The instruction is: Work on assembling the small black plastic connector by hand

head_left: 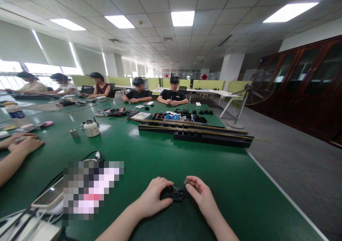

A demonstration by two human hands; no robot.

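A small black part with fine detail on top (176, 194) lies on the green table (128, 155) in front of me. Around its left side curve the thumb and fingers of my left hand (155, 195), closed on it. Just right of the part and slightly above it, my right hand (200, 192) pinches a small grey piece (186, 181) between thumb and fingertips. That piece is too small to name more exactly, and it is apart from the black part.
Left of me lie a phone (49, 196), cables and a blurred-out patch. A co-worker's hands (24, 143) rest at the left edge. Ahead are a white pot (91, 127), a grey cylinder (74, 134) and long black rails (213, 137) with thin rods. Several people sit beyond.
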